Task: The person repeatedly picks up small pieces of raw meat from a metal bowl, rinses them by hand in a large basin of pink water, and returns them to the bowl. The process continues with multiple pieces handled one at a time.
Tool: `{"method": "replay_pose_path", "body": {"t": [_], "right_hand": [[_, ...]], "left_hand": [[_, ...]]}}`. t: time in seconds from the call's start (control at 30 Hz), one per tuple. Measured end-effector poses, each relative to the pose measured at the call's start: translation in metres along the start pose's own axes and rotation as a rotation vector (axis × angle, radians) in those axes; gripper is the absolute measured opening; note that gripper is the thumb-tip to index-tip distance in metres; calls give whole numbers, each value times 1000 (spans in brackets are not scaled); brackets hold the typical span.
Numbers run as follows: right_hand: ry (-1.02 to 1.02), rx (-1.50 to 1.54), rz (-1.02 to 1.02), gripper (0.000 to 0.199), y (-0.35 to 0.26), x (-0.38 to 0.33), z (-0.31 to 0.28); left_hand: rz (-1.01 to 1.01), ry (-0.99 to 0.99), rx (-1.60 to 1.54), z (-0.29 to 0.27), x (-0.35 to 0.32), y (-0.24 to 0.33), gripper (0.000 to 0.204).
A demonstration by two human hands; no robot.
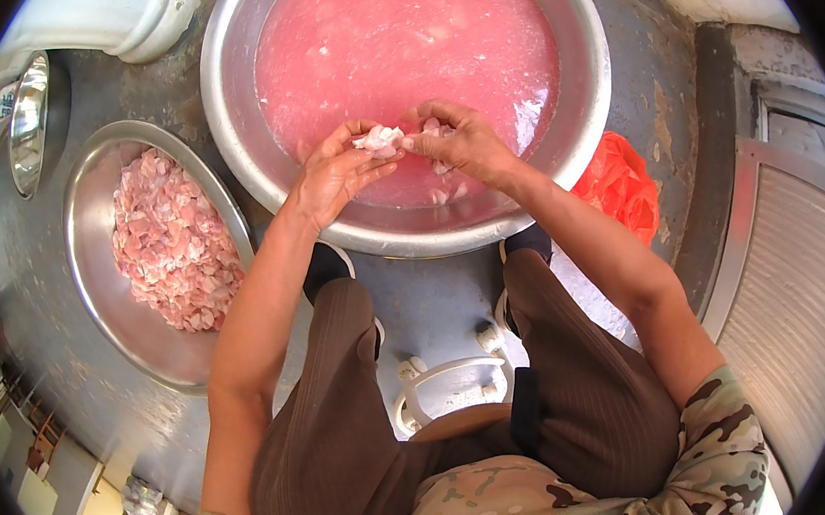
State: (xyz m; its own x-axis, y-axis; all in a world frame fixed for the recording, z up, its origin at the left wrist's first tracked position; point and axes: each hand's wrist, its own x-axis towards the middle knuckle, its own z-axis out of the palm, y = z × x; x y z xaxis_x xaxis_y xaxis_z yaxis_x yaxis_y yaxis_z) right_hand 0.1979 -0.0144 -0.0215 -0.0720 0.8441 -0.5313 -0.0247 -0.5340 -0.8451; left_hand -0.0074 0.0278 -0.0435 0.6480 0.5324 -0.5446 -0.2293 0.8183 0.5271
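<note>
Both my hands meet over the near side of a large metal basin (pixel 234 126) filled with cloudy pink water (pixel 394 43). My left hand (pixel 331 171) and my right hand (pixel 456 141) together pinch a small pale piece of raw meat (pixel 381 141) just above the water. More pale pieces show under my right hand at the water's near edge. To my left stands a second metal basin (pixel 87 237) holding a heap of pink raw meat pieces (pixel 171 244).
A red plastic bag (pixel 617 186) lies on the grey concrete floor to the right of the big basin. A small empty metal bowl (pixel 28 119) leans at far left. A white plastic stool (pixel 443 382) shows between my knees. A metal grating (pixel 787 274) runs along the right.
</note>
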Motion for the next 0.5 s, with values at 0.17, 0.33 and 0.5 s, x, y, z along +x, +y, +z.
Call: {"method": "replay_pose_path", "body": {"t": [0.17, 0.33, 0.5], "right_hand": [[22, -215, -243, 11, 22, 8, 3], [103, -563, -620, 13, 7, -5, 11], [108, -732, -741, 19, 4, -9, 17]], "left_hand": [[2, -42, -24, -2, 3, -3, 32], [85, 54, -47, 2, 0, -2, 25], [114, 30, -179, 7, -2, -1, 27]]}}
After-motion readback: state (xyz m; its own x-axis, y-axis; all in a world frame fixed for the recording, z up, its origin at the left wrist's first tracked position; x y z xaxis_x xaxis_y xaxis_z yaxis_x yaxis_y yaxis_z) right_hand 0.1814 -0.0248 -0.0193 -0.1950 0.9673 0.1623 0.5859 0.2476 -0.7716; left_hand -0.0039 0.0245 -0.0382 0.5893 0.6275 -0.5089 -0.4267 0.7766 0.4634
